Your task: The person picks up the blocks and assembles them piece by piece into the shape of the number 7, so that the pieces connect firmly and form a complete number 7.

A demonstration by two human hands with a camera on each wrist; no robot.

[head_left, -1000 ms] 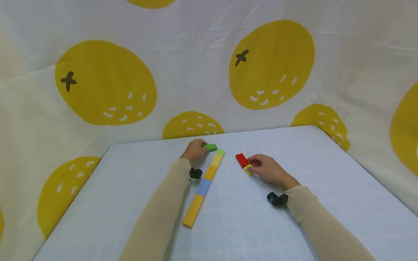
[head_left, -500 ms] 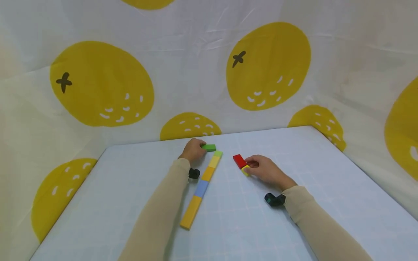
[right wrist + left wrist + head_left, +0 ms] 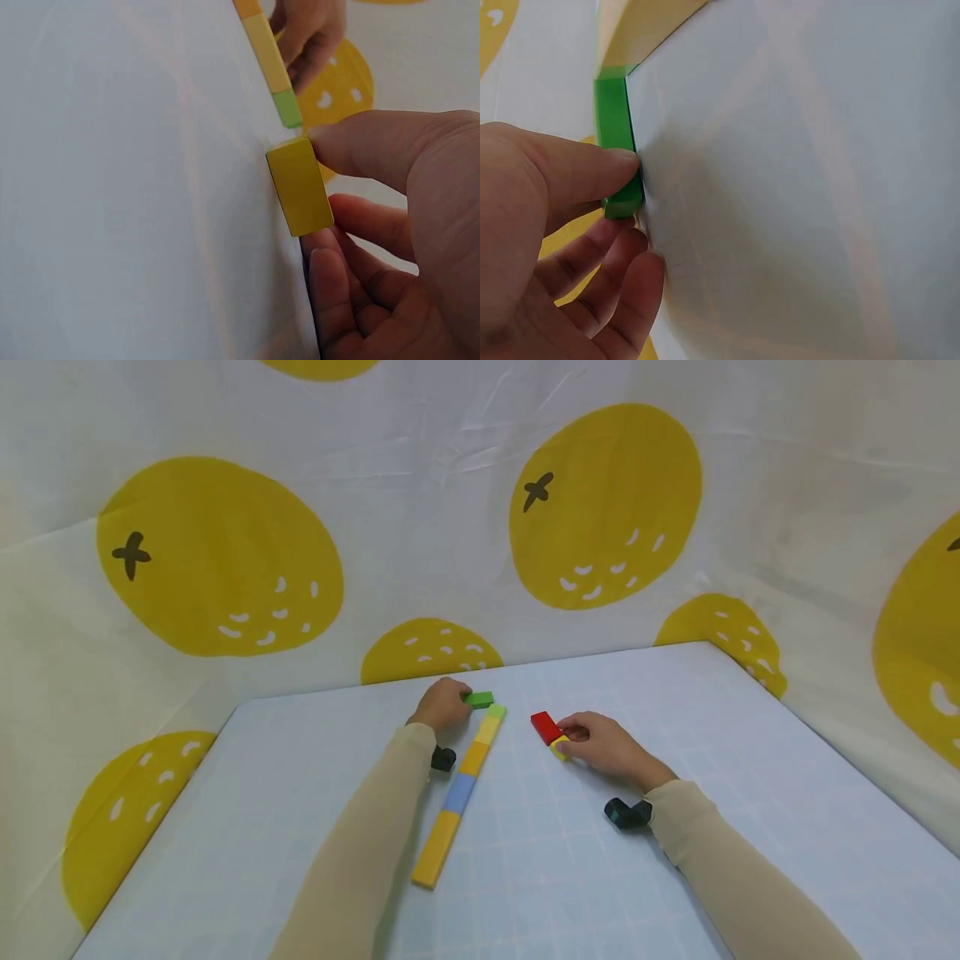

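Note:
In the head view, my left hand point(image 3: 442, 703) pinches a green block point(image 3: 479, 700) at the far end of a row of flat blocks. The left wrist view shows the thumb on that block's side, its far end close to a pale yellow block point(image 3: 641, 30). My right hand point(image 3: 607, 745) pinches a small yellow block point(image 3: 559, 747) between thumb and fingers. This yellow block's far end meets a red block point(image 3: 546, 727), which lies on the table. From the right wrist, the yellow block's face is plain, while the red one is out of sight.
Running from far to near, the row has a light green block point(image 3: 497, 712), a pale yellow, an orange point(image 3: 474, 758), a blue point(image 3: 459, 793) and a long orange block point(image 3: 437, 850). A white cloth point(image 3: 420, 527) with yellow fruit prints stands behind the table point(image 3: 600, 893).
The head view has turned slightly to the right, so everything sits a little further left. Both hands keep hold of the same blocks, with hardly any movement on the table.

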